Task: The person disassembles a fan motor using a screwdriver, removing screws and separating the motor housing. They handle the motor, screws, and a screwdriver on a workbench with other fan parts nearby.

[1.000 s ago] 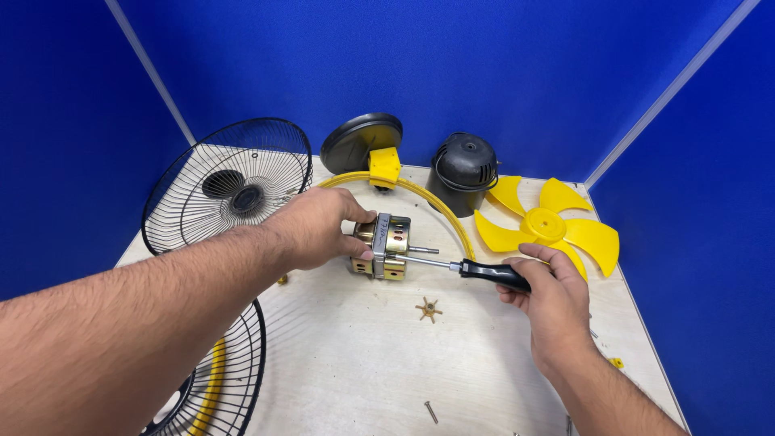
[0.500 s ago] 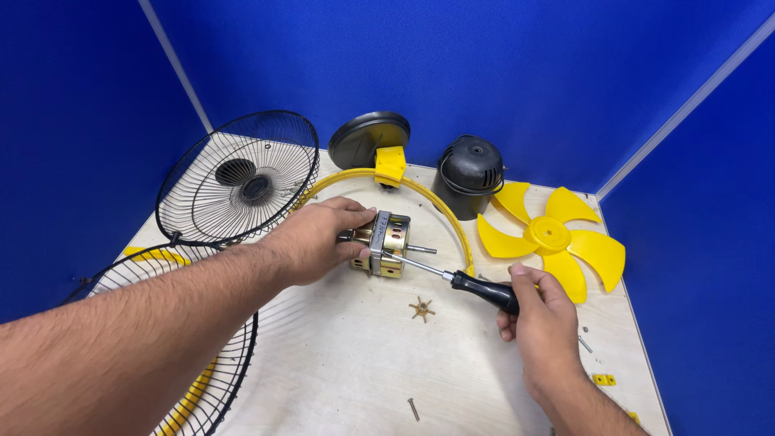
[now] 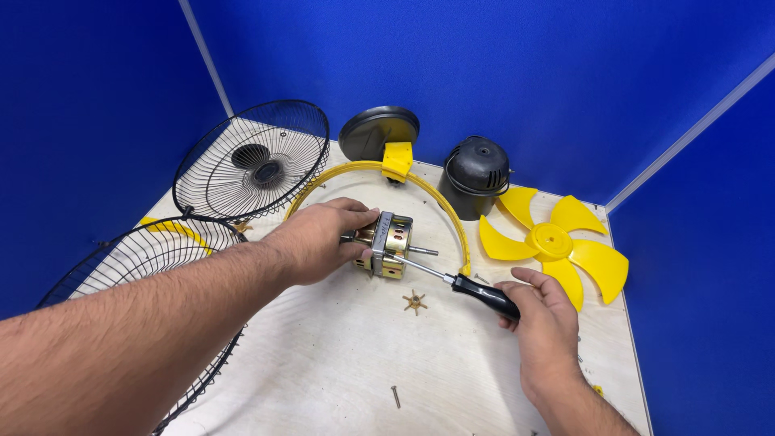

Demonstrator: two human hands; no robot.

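Gripping fan motor (image 3: 387, 245) in left hand (image 3: 319, 241), right hand (image 3: 542, 316) closed on screwdriver (image 3: 460, 282) touching it

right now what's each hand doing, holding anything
Left hand: closed around the fan motor, steadying it on the table.
Right hand: closed on the black-handled screwdriver, its tip at the motor.

From my remote feed: a pale plywood tabletop (image 3: 347, 371) sat w/ bright blue partition walls (image 3: 525, 73) on three sides, evenly lit.
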